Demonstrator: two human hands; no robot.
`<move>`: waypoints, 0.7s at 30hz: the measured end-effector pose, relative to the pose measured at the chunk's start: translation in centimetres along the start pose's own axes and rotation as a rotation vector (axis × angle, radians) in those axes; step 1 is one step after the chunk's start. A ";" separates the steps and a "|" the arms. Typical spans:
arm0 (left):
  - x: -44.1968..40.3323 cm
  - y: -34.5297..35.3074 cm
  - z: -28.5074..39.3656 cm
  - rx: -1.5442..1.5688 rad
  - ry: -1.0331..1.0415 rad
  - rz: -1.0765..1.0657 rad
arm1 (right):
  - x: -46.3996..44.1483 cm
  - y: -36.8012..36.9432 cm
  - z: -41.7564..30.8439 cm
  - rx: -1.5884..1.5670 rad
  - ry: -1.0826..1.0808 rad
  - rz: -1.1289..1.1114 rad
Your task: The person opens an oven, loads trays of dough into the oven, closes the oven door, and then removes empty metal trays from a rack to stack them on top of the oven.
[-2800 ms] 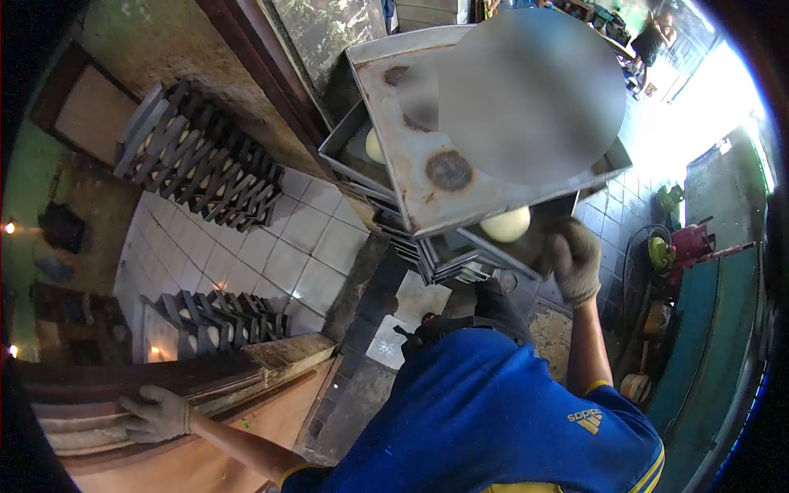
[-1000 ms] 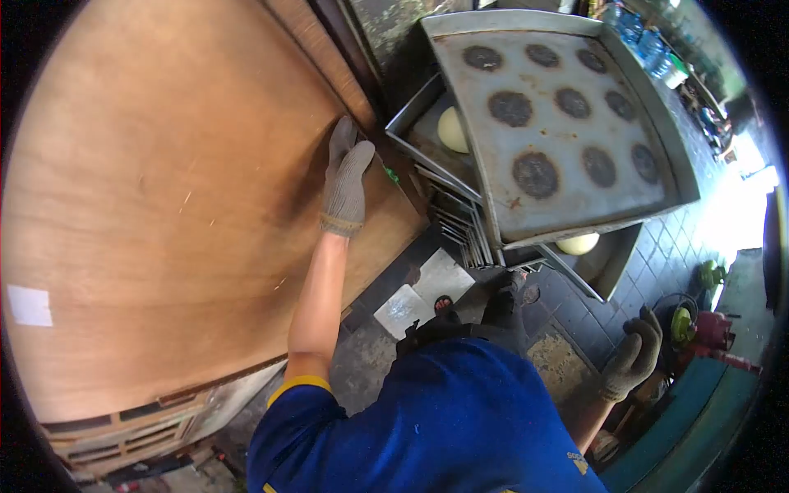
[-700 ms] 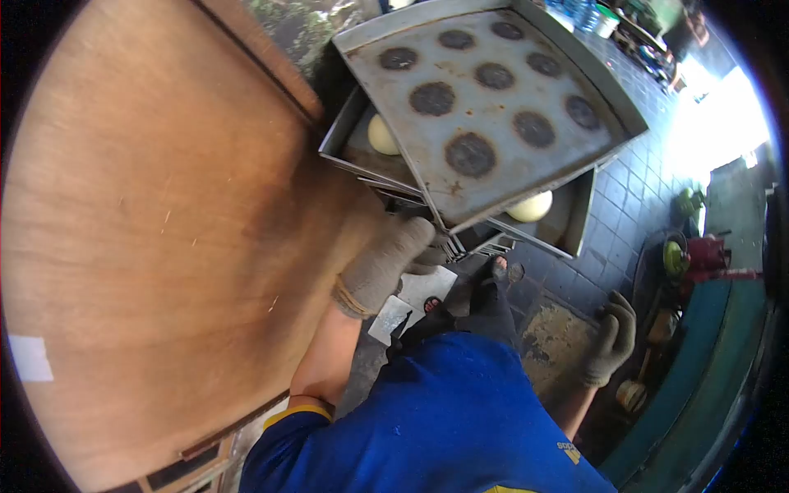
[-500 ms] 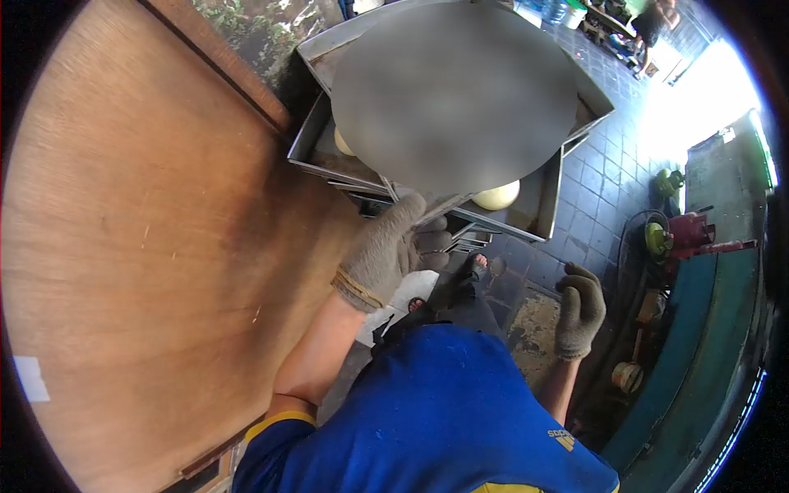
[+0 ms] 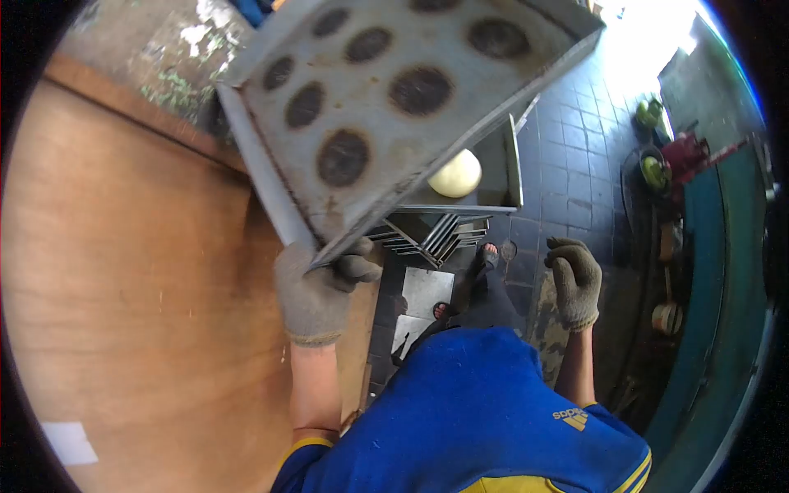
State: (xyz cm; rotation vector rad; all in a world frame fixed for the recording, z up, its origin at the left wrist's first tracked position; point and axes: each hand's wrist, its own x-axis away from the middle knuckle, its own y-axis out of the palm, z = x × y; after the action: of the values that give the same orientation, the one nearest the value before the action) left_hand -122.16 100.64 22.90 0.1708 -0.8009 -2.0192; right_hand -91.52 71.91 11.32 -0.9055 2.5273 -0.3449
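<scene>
My left hand (image 5: 316, 292), in a grey knitted glove, grips the near corner of a shallow metal baking tray (image 5: 374, 115). This tray is tilted, and its inside shows several dark round scorch marks. Beneath it, partly covered, another baking tray (image 5: 515, 168) holds a pale, smooth round piece that looks like dough (image 5: 455, 174). My right hand (image 5: 575, 283), gloved the same way, is raised apart from the trays on the right. Its fingers are loosely bent, with nothing in them.
Under the lower tray stands a metal rack (image 5: 440, 238) with several bars. A large wooden panel (image 5: 148, 271) fills the left side. Green gas cylinders (image 5: 656, 172) and a red metal object (image 5: 686, 156) are on the right, beside a teal bench (image 5: 703, 296). Dark tiles (image 5: 559, 156) cover the floor.
The upper tray has swung left and tilted, with my left hand moving left and down along with it. More of the lower tray and its pale piece now shows. My right hand stays nearly in place.
</scene>
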 end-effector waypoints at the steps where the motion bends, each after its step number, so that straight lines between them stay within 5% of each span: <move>1: 0.4 1.4 1.0 0.024 0.015 0.082 | 0.1 -0.1 -0.8 -0.004 -0.002 0.001; 8: 0.3 4.6 4.7 0.077 0.300 -0.368 | 1.3 -3.5 1.6 0.005 0.003 0.040; 14: 1.4 12.8 4.7 0.289 0.405 -0.357 | 0.9 -9.2 4.3 -0.073 0.066 0.089; 21: -1.1 24.7 -3.2 0.103 0.551 -0.258 | -0.6 -22.4 8.8 -0.056 0.062 0.183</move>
State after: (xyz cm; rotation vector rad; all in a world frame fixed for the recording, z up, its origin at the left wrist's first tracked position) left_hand -102.57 91.15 35.02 0.8862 -0.5455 -2.0186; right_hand -74.83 54.66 12.06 -0.6862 2.6637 -0.2494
